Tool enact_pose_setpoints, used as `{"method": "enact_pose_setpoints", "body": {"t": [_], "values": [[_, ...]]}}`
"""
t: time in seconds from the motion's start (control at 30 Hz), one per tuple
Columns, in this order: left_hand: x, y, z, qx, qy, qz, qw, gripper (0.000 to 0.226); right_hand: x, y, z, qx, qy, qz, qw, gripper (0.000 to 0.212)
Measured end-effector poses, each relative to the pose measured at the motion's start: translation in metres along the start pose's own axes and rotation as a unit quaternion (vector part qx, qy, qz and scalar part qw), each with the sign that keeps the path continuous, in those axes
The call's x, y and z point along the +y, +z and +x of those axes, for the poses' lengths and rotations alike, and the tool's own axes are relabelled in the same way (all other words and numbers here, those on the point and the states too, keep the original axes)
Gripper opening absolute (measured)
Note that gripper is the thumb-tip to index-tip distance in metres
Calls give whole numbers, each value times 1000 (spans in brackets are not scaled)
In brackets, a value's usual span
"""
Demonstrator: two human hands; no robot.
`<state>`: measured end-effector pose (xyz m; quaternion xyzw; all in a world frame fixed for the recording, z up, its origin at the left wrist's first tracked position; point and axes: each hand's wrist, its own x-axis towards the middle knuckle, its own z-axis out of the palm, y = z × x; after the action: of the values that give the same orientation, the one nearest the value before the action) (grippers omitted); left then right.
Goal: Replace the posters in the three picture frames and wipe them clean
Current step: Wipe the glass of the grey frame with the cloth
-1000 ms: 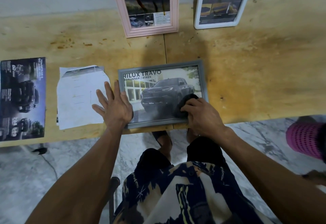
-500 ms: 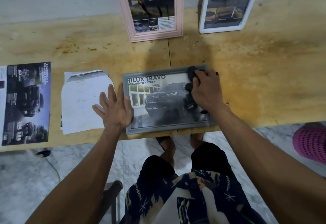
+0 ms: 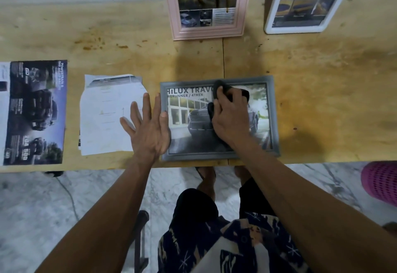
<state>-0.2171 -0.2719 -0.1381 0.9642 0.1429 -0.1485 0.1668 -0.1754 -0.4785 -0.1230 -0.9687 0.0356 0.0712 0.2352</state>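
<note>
A grey picture frame (image 3: 271, 92) with a truck poster lies flat at the table's near edge. My right hand (image 3: 231, 118) grips a dark cloth (image 3: 222, 89) and presses it on the glass near the top middle of the frame. My left hand (image 3: 148, 131) lies flat with fingers spread, its thumb on the frame's left edge. A pink frame (image 3: 241, 4) and a white frame (image 3: 277, 15), each with a poster inside, stand against the wall at the back.
A pale sheet of paper (image 3: 107, 118), face down, lies just left of my left hand. A dark car poster (image 3: 35, 111) lies at the table's far left. A pink mesh basket (image 3: 381, 181) stands on the marble floor to the right.
My right hand has slid the cloth from the frame's lower middle up to its top right corner, then left along the top to the middle. My left hand has stayed on the frame's left edge.
</note>
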Motion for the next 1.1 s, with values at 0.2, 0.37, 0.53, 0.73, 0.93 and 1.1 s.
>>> {"method": "enact_pose_setpoints", "body": {"t": [0.2, 0.37, 0.53, 0.73, 0.93, 1.1], "values": [[-1, 1, 1, 3, -5, -4, 1000, 53, -43, 16, -1, -59, -38, 17, 997, 49], [-1, 1, 1, 6, -5, -3, 1000, 52, -62, 27, -2, -88, -88, 3, 992, 53], [-3, 1, 2, 1, -2, -6, 1000, 51, -75, 32, -12, -142, -154, 10, 978, 54], [-1, -2, 1, -9, -5, -8, 1000, 51, -63, 23, -26, -170, -173, 0, 970, 49], [2, -4, 0, -16, -10, -11, 1000, 52, -22, -3, -26, -123, -116, -36, 985, 45], [3, -4, 0, -19, -18, -6, 1000, 53, 23, -25, -22, -67, -33, -56, 996, 44]]}}
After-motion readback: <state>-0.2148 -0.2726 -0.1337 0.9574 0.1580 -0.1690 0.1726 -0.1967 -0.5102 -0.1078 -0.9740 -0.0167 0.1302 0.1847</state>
